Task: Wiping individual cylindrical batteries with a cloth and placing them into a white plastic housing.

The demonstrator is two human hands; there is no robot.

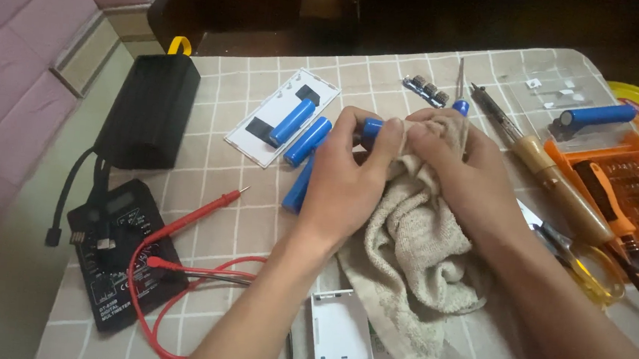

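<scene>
The left hand [349, 185] grips a blue cylindrical cell [371, 127] above mid-surface, while the right hand [457, 169] pinches a beige cloth [411, 259] against its end. Wiping appears under way: three more cells lie left, one [291, 122] in a white tray [283, 117]. Screwdriver bits fill the orange case [615, 186] at right.
</scene>
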